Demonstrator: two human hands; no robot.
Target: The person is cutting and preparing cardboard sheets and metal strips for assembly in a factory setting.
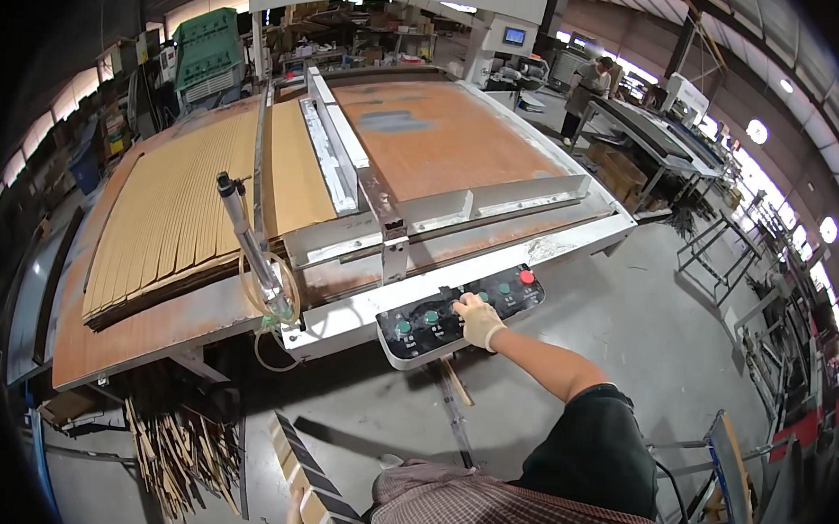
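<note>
My right hand (480, 322), in a pale glove, reaches onto a black control panel (417, 343) with green buttons and a red button (527, 277). Its fingers are bent together over a control in the panel's middle, which they cover. Low in the picture, my left hand (299, 516) is partly cut off by the edge. It is closed around a long piece banded in black and pale tan (306, 474). Behind the panel stands a wide machine table with a brown bed (473, 137). Tan slit sheets (171, 202) lie at its left, beside a white crossbar (337, 120).
A metal cylinder with a coiled hose (254, 249) stands at the table's front edge. Thin offcut strips (177, 449) hang below on the left. Another person (585, 95) stands at the far right near a workbench (649, 141). Metal frames (723, 254) stand on the right.
</note>
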